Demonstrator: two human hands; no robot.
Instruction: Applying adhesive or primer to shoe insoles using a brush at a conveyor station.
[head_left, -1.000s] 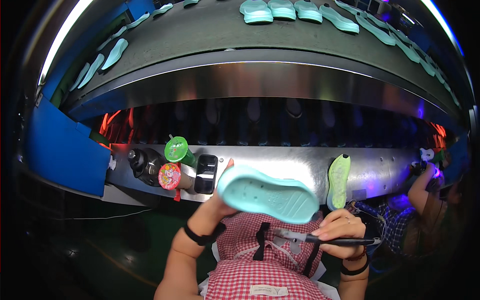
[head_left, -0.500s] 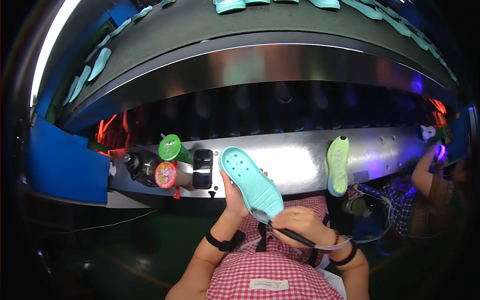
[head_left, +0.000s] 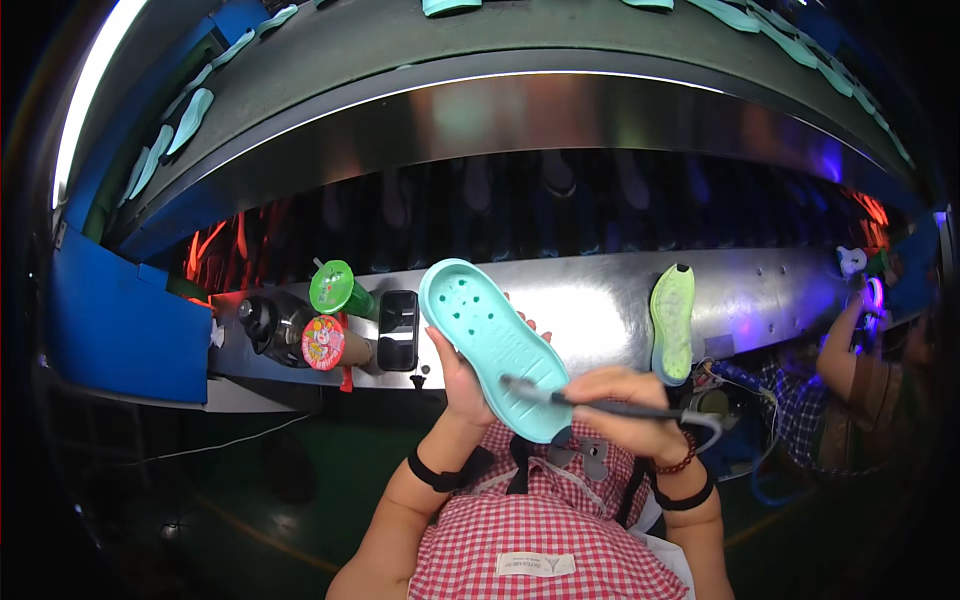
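Observation:
A turquoise shoe sole (head_left: 492,335) with a cluster of small holes at one end rests in my left hand (head_left: 462,382). That hand's fingers wrap round it from beneath, their tips showing at its right edge. A brush (head_left: 628,409) with a dark handle is gripped in my right hand (head_left: 632,412). Its bristle end, smeared by motion, lies over the lower half of the sole; whether it touches cannot be made out. To the right, a yellow-green sole (head_left: 674,322) with a black tip lies on the metal bench (head_left: 600,290).
At left stand a dark bottle (head_left: 275,328), a green-lidded cup (head_left: 335,288), a red-lidded cup (head_left: 325,343) and a black divided tray (head_left: 398,330). Beyond the bench, a raised conveyor (head_left: 480,65) carries several turquoise soles. Another person's arm (head_left: 838,335) is at far right.
The turquoise sole has risen slightly and shifted left. The brush has moved from near its lower left edge further up over its surface, and my right hand has gone up and right.

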